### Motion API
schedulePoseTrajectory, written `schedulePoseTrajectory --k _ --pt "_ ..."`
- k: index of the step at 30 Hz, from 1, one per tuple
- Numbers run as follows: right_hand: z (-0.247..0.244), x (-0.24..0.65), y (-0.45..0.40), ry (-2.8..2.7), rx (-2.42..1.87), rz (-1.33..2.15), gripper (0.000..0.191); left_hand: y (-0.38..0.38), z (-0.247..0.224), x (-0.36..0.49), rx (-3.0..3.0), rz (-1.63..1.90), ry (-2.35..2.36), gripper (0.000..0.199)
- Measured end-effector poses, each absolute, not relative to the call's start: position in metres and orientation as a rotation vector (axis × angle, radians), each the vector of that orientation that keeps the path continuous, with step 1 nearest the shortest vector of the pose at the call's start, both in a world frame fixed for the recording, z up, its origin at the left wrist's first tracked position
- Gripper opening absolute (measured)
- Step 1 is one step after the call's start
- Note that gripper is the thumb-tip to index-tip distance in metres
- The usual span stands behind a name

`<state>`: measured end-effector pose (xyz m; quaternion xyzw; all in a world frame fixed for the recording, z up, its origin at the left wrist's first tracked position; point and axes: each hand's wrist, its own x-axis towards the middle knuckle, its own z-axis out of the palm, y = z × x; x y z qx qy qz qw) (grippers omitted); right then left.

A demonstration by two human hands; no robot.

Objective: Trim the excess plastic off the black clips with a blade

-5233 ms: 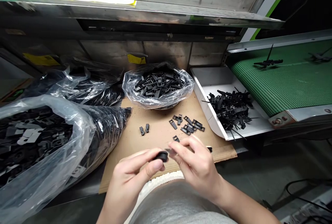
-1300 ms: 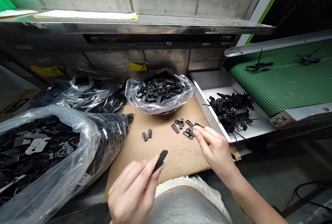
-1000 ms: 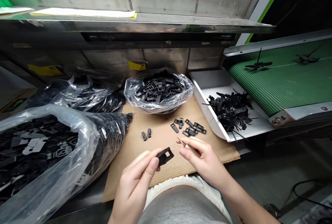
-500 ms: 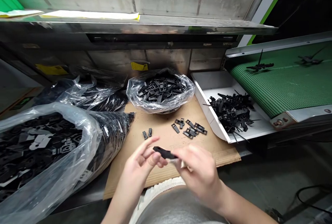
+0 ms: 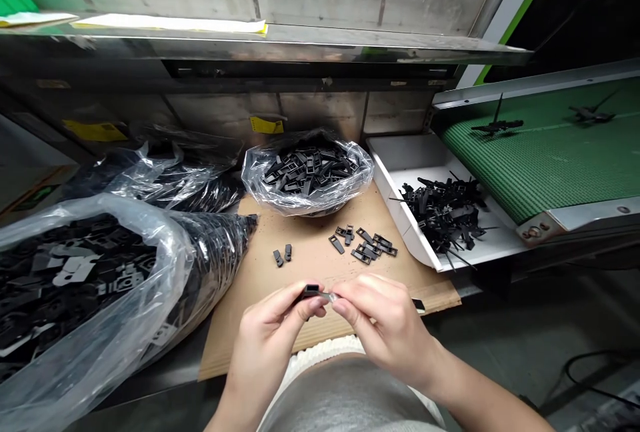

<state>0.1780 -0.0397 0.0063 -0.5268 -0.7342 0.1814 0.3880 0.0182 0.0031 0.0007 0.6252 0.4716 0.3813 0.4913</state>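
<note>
Both hands have drawn together since the previous frame, meeting above the cardboard sheet (image 5: pixel 320 265) on the counter. Left hand (image 5: pixel 270 339) pinches a small black plastic clip (image 5: pixel 312 291) between thumb and fingers; right hand (image 5: pixel 385 325) closes its grip on a thin light piece (image 5: pixel 327 297) touching that clip. Loose clips (image 5: pixel 365 245) lie near, beside a bagged bowl (image 5: pixel 307 175).

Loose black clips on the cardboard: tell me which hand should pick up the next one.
Right hand, probably: the loose clips lie on its side, while the left hand pinches the black part.
</note>
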Motion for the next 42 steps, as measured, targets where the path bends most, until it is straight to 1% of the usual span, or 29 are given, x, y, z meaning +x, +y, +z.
schedulePoseTrajectory --k 6,14,21,28,42 --pt "0.003 0.175 -0.041 -1.905 -1.358 0.366 0.027 0.001 0.001 0.018 1.652 0.936 1.104 0.007" --pt "-0.001 0.181 -0.033 -1.872 -1.408 0.217 0.027 -0.002 0.003 0.017 1.671 0.931 1.050 0.007" --pt "0.003 0.181 -0.039 -1.846 -1.295 0.350 0.020 -0.001 0.003 0.017 1.680 0.895 1.048 0.008" --pt "0.002 0.176 -0.043 -1.964 -1.320 0.217 0.027 -0.001 0.005 0.019 1.762 0.885 1.053 0.011" --pt "-0.004 0.170 -0.037 -1.910 -1.368 0.225 0.025 0.003 0.002 0.017 1.736 0.829 1.076 0.007"
